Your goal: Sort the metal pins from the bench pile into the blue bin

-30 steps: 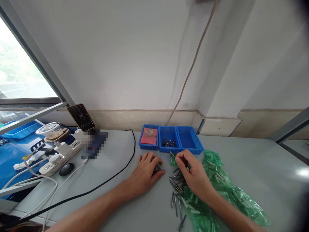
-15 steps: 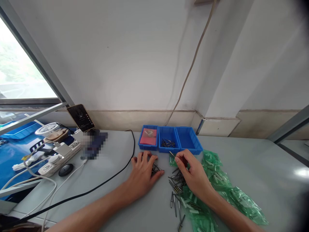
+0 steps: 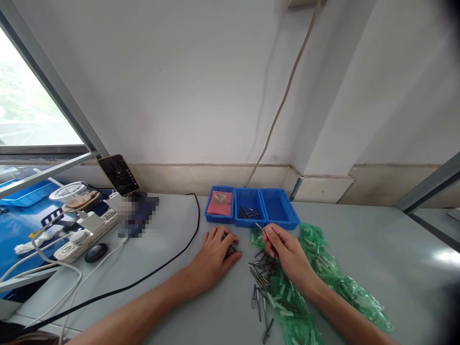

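My left hand (image 3: 215, 256) rests on the grey table with its fingers curled around a few dark metal pins (image 3: 232, 250). Between thumb and index finger, my right hand (image 3: 283, 247) pinches a small metal pin (image 3: 258, 226), its tip pointing up and left. Below that hand lies a loose pile of pins (image 3: 260, 270), partly hidden by it. Green plastic bags (image 3: 291, 306) with pins and white pieces lie beside and under my right forearm. Beyond the hands stand three blue bins: the left holds a pink sheet (image 3: 220, 203), the middle bin (image 3: 250, 193) some pins, the right bin (image 3: 278, 206) nothing visible.
A black cable (image 3: 143, 278) crosses the table at left, beside a black mouse-like object (image 3: 96, 252) and a white power strip (image 3: 86, 237). A phone (image 3: 118, 174) leans up behind them. The wall (image 3: 201, 96) rises behind the bins.
My left hand has shifted slightly and its fingers have drawn in closer around the pins. My right hand has turned a little, still pinching a pin. The view has moved slightly.
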Demonstrator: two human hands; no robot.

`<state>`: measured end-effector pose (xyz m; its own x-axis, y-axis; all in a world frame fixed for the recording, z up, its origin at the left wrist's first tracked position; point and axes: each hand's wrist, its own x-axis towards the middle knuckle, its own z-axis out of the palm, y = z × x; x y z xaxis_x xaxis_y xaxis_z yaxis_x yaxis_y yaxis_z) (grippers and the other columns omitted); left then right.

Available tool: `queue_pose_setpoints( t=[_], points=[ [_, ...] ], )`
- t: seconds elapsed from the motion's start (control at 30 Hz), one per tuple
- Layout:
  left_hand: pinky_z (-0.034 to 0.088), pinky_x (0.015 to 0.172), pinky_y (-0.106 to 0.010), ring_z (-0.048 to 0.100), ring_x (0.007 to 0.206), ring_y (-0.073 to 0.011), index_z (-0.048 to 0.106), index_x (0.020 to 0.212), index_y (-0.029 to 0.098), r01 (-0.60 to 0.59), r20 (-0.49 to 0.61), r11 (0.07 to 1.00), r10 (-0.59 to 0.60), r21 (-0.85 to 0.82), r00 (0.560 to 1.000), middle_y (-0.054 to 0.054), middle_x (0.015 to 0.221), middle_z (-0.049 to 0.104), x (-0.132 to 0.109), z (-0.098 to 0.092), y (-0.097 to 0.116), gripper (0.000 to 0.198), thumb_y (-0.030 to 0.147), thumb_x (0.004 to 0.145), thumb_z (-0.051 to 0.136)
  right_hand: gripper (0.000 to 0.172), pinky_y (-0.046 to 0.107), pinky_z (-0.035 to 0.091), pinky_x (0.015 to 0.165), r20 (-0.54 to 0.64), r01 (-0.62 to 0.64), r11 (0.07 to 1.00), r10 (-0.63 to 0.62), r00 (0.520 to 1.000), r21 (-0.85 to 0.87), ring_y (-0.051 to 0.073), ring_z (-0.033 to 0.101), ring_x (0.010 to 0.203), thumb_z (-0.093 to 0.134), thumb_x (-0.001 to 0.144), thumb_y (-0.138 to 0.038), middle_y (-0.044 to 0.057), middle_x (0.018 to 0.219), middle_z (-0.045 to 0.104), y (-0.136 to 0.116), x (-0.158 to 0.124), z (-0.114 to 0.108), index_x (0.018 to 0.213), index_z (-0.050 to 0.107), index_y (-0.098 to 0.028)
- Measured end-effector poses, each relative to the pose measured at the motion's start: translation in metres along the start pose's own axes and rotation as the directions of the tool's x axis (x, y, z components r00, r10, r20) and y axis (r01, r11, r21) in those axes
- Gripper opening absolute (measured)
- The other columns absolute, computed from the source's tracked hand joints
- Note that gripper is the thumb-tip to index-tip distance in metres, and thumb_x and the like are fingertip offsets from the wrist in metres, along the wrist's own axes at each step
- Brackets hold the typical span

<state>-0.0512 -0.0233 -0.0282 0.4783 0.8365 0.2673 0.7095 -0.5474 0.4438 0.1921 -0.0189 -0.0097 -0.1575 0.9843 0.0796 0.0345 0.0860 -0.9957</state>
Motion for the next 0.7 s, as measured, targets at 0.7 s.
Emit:
queue_pose_setpoints(
  t=[0.7],
  points=[
    [0.043, 0.093, -0.042, 0.053, 0.104, -0.0246, 0.059, 0.106, 0.022, -0.019, 0.017, 1.0, 0.019, -0.005, 1.0, -0.005, 0.115, 0.06, 0.001, -0.004, 0.004, 0.002, 0.021, 0.107, 0.06, 0.033, 0.03, 0.042, 0.066, -0.037, 0.166, 0.942, -0.184, 0.982, -0.293, 0.018, 0.05, 0.072, 0.058, 0.106, -0.054, -0.001, 0.082, 0.056, -0.009, -0.005, 0.0, 0.092, 0.061, -0.024]
  ],
)
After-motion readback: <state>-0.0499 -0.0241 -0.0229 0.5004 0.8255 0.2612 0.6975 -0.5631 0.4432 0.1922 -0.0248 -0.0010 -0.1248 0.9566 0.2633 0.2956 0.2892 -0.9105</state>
